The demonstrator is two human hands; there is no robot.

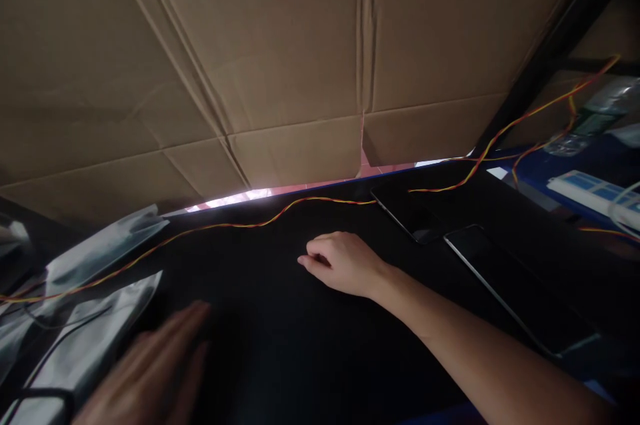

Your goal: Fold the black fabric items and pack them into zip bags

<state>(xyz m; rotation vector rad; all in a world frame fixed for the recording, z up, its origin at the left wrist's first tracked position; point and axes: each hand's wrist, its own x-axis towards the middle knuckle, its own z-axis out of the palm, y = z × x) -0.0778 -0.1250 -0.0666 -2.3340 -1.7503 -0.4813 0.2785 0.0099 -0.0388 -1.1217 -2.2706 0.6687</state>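
Note:
My right hand [341,263] rests on the black table surface [280,331] near the middle, fingers curled loosely under, with nothing visible in them. My left hand [150,368] hovers blurred at the lower left, fingers stretched out flat and together, close to a silvery plastic bag [85,331]. A thin red-and-yellow twisted wire [260,219] runs across the table just beyond my right hand.
A wall of brown cardboard [280,51] stands behind the table. Two dark tablets or phones [415,215] [515,288] lie at the right. More silvery bags [100,245] lie at the left. A white power strip [595,191] and a plastic bottle [595,115] sit far right.

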